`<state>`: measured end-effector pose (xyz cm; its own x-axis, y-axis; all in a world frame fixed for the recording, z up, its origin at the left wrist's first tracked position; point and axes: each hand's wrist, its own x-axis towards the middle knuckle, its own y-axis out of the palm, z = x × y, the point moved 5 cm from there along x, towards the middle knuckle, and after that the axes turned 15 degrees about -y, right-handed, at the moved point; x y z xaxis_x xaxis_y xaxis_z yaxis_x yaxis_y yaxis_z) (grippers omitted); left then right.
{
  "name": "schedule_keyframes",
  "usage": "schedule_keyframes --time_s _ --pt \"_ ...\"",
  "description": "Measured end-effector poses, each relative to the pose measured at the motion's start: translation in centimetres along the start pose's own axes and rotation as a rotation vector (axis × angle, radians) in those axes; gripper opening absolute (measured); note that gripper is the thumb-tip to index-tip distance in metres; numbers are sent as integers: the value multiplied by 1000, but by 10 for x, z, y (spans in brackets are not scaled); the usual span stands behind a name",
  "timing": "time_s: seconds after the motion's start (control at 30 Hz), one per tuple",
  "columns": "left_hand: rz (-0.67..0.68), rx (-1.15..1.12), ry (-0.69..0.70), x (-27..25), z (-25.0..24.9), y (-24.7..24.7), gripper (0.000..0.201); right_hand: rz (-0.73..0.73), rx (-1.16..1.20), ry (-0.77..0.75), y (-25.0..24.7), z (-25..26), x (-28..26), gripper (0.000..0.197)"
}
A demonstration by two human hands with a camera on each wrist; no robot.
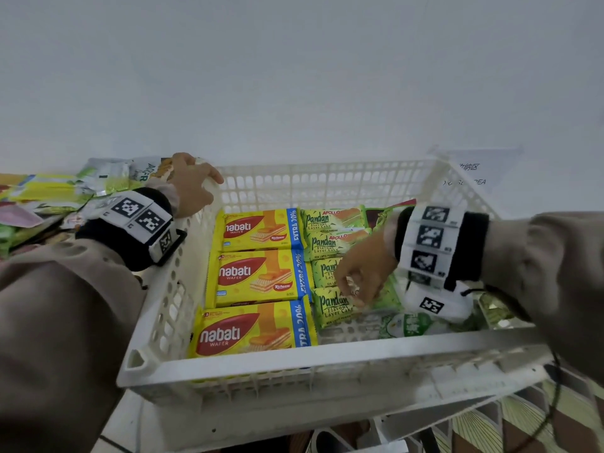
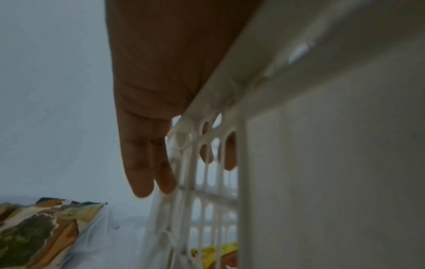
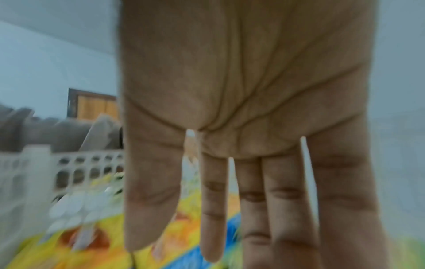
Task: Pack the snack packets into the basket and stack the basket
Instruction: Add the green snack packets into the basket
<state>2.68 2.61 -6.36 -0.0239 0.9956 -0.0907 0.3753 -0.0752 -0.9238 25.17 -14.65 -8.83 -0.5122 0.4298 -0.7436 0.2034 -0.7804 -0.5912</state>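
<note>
A white plastic basket (image 1: pixel 294 354) sits in front of me. It holds three yellow Nabati wafer packets (image 1: pixel 258 276) along its left side and several green Pandan cake packets (image 1: pixel 330 220) in the middle. More green and white packets (image 1: pixel 408 325) lie at its right, partly hidden by my wrist. My left hand (image 1: pixel 192 188) grips the basket's far left corner. The fingers (image 2: pixel 142 163) hang down outside the wall (image 2: pixel 322 163); other fingertips show through its holes. My right hand (image 1: pixel 359 276) hovers inside over the Pandan packets, with straight fingers (image 3: pixel 287 209) holding nothing.
A pile of loose snack packets (image 1: pixel 49 191) lies on the table left of the basket; one packet (image 2: pixel 34 233) shows below my left hand. A paper label (image 1: pixel 474 171) lies behind the basket's right corner. More white plastic framework (image 1: pixel 425 429) sits under the basket.
</note>
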Motion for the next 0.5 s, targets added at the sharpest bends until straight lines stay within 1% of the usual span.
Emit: schedule_keyframes --time_s 0.03,0.07,0.13,0.2,0.27,0.3,0.37,0.43,0.47,0.5 --pt "25 4 5 1 0 0 34 -52 24 31 -9 -2 -12 28" --pt "51 11 13 1 -1 -1 34 -130 34 63 -20 -5 -28 32" --pt "80 56 38 1 -2 -7 37 -311 -10 106 -45 -6 -67 33" --pt "140 124 59 -3 -7 -16 38 -478 -83 162 -62 -10 -110 31" --pt "214 163 61 -7 -16 -33 35 -588 -111 238 -67 -19 -150 27" --pt "247 155 33 -11 -22 -45 32 -612 -104 272 -65 -26 -166 26" --pt "254 168 -2 -21 -37 -70 30 -617 -90 362 -54 -44 -192 27" --pt "246 174 55 -42 -63 -92 23 -580 -105 458 -38 -65 -206 31" --pt "239 182 123 -56 -79 -100 33 -545 -110 500 -28 -76 -209 32" --pt "242 196 191 -75 -97 -104 49 -508 -110 528 -17 -85 -210 32"
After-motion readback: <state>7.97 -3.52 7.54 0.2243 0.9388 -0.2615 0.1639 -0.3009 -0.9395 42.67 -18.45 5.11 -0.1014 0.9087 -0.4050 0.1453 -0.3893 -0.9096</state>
